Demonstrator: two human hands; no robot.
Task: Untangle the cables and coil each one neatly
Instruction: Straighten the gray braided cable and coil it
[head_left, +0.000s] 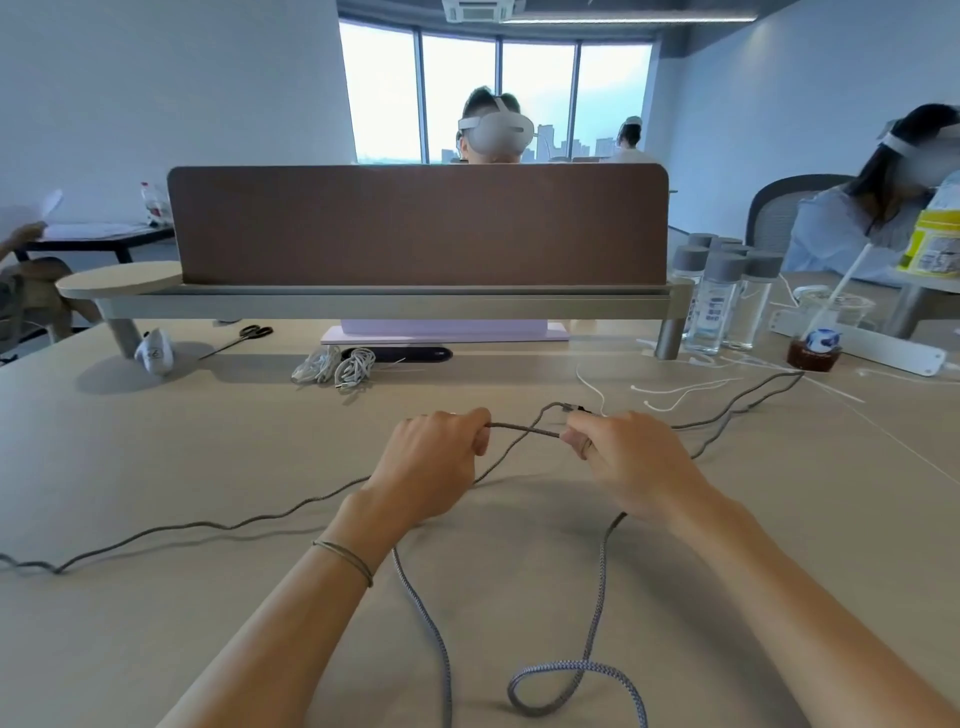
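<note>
left hand (436, 457) and right hand (631, 462) each pinch a grey braided cable (524, 430) taut between them above the table (156, 441)

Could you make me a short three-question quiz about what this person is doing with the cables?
1. True or false: both hands hold the same grey braided cable.
2. Where do the white coiled cables lie?
A. under the raised shelf
B. in the left hand
C. beside the bottles
3. Fill in: the right hand has a ___ grip on the cable.

Key
1. True
2. A
3. closed (pinching)
</note>
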